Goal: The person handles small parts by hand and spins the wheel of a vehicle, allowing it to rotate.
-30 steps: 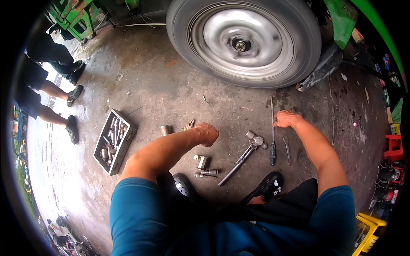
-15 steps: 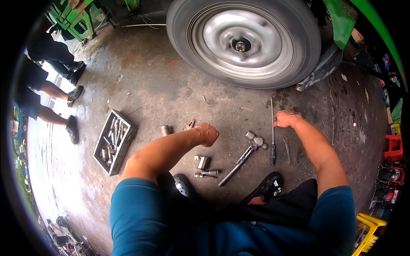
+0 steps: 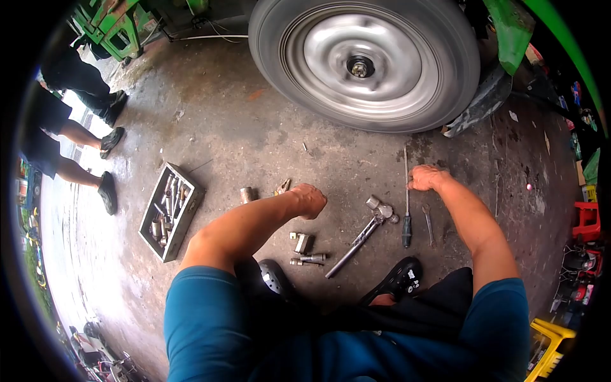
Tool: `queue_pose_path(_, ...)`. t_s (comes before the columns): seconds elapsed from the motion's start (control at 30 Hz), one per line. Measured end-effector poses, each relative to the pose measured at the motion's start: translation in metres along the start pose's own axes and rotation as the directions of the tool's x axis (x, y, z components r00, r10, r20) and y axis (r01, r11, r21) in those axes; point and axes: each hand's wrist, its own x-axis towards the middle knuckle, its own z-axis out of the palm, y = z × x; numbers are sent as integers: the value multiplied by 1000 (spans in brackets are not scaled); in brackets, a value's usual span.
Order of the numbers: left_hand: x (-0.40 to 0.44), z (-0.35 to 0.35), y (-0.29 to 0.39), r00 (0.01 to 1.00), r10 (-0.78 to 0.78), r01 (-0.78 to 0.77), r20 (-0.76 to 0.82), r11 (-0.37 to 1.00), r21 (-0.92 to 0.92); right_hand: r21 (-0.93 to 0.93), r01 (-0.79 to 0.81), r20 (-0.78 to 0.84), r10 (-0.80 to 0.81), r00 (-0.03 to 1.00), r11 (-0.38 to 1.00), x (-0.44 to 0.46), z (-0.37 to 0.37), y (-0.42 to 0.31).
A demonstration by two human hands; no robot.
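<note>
My left hand point(image 3: 310, 201) hangs closed above the floor, fingers curled under, with nothing showing in it. Just beyond its wrist, pliers point(image 3: 282, 186) are partly covered by my forearm. My right hand point(image 3: 428, 177) is also closed, its curled fingers beside the shaft of a long screwdriver point(image 3: 407, 230) with a dark handle; I see nothing held. A wrench point(image 3: 428, 224) lies right of the screwdriver. Between my arms is a ball-peen hammer point(image 3: 380, 209), its head by a metal bar point(image 3: 349, 253). In front of me stands a wheel point(image 3: 363, 121), its silver rim smeared by motion.
A metal tray point(image 3: 184, 223) of sockets stands at left. Another socket point(image 3: 246, 194) and several metal fittings point(image 3: 304, 242) lie near my left arm. People's legs point(image 3: 79, 137) show at far left. A yellow stool point(image 3: 554, 344) and red stool point(image 3: 587, 218) are at right.
The wheel's rim pattern and hub nut look slightly turned. Both hands stay almost where they were, and the tools on the floor have not moved.
</note>
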Motion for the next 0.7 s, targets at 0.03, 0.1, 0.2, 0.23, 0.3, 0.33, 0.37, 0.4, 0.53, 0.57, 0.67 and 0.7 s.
queue_pose_path(0.03, 0, 0, 0, 1000, 0, 0, 0, 1000, 1, -1, 0, 0, 0, 1000, 1000, 0, 0, 0)
queue_pose_path(0.1, -1, -1, 0, 1000, -1, 1, 5, 1000, 1, 4, 0, -1, 0, 1000, 1000, 4, 2, 2)
queue_pose_path(0.2, 1, 0, 0, 1000, -3, 3, 8, 1000, 0, 7, -3, 3, 3, 1000, 1000, 4, 2, 2)
queue_pose_path(0.23, 1, 0, 0, 1000, -4, 4, 8, 1000, 0, 7, -5, 5, 5, 1000, 1000, 3, 1, 1)
queue_pose_path(0.3, 0, 0, 0, 1000, -5, 5, 12, 1000, -1, 13, -11, 6, 11, 1000, 1000, 1, 0, 0)
queue_pose_path(0.33, -1, -1, 0, 1000, -5, 5, 14, 1000, -1, 16, -14, 6, 14, 1000, 1000, 1, 0, 0)
queue_pose_path(0.37, -1, -1, 0, 1000, -6, 6, 14, 1000, 0, 16, -12, 5, 12, 1000, 1000, 1, 0, 0)
queue_pose_path(0.4, -1, -1, 0, 1000, -7, 7, 14, 1000, 1, 16, -11, 3, 11, 1000, 1000, 1, 1, 1)
queue_pose_path(0.53, -4, -4, 2, 1000, -11, 11, 13, 1000, -5, 6, -8, 11, 8, 1000, 1000, -4, -3, -2)
queue_pose_path(0.57, -4, -4, 2, 1000, -11, 11, 14, 1000, -6, 2, -4, 6, 4, 1000, 1000, -4, -2, -2)
queue_pose_path(0.67, -2, -2, 1, 1000, -11, 11, 20, 1000, -6, -3, 3, -4, -3, 1000, 1000, -4, -1, -1)
queue_pose_path(0.7, -1, -1, 1, 1000, -11, 11, 24, 1000, -5, -2, 3, -5, -3, 1000, 1000, -5, -2, -2)
